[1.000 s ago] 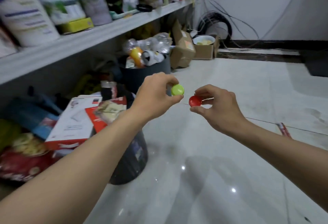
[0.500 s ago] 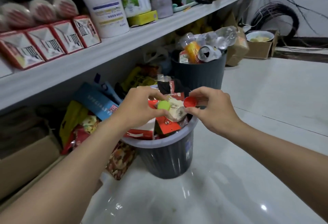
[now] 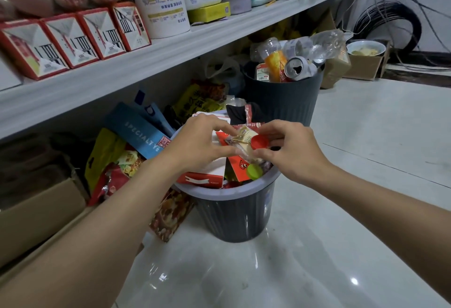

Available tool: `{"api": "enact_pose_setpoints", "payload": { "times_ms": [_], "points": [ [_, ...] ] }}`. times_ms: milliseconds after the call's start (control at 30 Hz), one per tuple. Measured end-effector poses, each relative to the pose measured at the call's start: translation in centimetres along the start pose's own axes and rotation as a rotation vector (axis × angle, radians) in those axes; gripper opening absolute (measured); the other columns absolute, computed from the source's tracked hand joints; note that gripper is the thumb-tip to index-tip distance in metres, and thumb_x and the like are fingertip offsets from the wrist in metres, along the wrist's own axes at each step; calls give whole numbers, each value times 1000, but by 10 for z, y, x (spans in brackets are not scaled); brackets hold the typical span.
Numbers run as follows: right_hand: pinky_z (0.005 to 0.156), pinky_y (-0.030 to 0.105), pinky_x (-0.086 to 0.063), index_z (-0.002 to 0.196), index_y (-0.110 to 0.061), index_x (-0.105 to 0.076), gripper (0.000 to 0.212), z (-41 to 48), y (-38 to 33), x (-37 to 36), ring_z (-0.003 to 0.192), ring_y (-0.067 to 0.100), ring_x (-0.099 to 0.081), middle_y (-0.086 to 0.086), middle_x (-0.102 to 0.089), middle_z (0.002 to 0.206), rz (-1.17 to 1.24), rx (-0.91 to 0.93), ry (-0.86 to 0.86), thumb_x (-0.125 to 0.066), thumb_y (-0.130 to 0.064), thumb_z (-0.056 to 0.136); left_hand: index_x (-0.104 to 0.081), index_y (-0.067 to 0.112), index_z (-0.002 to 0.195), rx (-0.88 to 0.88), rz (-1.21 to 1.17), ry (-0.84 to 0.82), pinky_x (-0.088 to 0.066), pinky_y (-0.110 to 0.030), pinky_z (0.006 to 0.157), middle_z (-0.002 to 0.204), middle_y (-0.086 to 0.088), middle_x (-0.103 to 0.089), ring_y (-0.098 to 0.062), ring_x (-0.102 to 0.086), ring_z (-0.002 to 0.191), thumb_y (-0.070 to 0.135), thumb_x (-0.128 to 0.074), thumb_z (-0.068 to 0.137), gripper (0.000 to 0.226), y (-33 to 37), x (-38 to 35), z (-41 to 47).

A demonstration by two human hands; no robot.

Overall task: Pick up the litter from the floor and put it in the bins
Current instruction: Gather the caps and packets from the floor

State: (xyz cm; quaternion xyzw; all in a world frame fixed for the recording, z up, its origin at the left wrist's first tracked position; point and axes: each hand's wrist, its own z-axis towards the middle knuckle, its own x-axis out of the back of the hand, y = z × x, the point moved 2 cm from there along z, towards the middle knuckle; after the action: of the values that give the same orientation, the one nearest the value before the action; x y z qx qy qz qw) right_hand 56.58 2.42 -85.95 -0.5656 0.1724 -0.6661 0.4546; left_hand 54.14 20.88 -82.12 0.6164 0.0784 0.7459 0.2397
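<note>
Both my hands hover over the near dark bin [image 3: 234, 212], which is heaped with cartons and wrappers. My right hand [image 3: 290, 151] pinches a red bottle cap [image 3: 259, 142] between thumb and fingers above the heap. A green bottle cap [image 3: 254, 171] lies on the litter near the bin's front rim, free of my left hand [image 3: 199, 142]. That hand's fingers are spread and hold nothing. A second dark bin [image 3: 283, 97] behind is piled with plastic bottles and a crushed can.
A white shelf [image 3: 170, 53] with cartons and tubs runs along the left. Under it lie snack bags, a blue box [image 3: 136, 129] and a cardboard box [image 3: 36, 212]. Cardboard boxes and coiled cable [image 3: 390, 21] sit at the far right. Glossy tiled floor [image 3: 341, 210] stretches right.
The view has closed in on the near bin and both hands moved over it. My left hand has let go of the green cap, which now lies in the bin.
</note>
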Motion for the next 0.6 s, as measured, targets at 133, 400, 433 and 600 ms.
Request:
{"api": "enact_pose_setpoints", "payload": {
  "times_ms": [133,400,433,600],
  "points": [
    [88,26,-54,122,-16,-64,49,-2,2,-2,104,12,-62,-4,-66,116,-49,-3,-51,-81,-20,77,-72,26,108,-3,30,13,-35,-23,85,115,9,-65,0,-44,102,43,-77,75,37,0,-2,3],
    [90,22,-49,121,-15,-65,42,-9,11,19,103,10,-62,-2,-68,117,-135,17,-8,-77,-21,81,-71,25,109,-22,25,4,-30,-6,71,112,11,-65,2,-47,98,39,-74,81,32,14,-14,10],
    [90,21,-48,122,-15,-65,41,-11,13,24,104,11,-62,-2,-68,117,-153,19,-1,-76,-22,82,-70,26,109,-26,29,7,-31,-8,73,112,11,-65,0,-49,99,40,-73,82,31,18,-17,12],
    [92,20,-42,128,-17,-60,40,-30,35,58,112,15,-59,-2,-64,126,-277,-9,15,-67,-29,90,-69,26,111,-92,103,31,-47,-33,86,110,9,-65,-12,-53,106,41,-67,86,29,55,-38,24]
  ]
}}
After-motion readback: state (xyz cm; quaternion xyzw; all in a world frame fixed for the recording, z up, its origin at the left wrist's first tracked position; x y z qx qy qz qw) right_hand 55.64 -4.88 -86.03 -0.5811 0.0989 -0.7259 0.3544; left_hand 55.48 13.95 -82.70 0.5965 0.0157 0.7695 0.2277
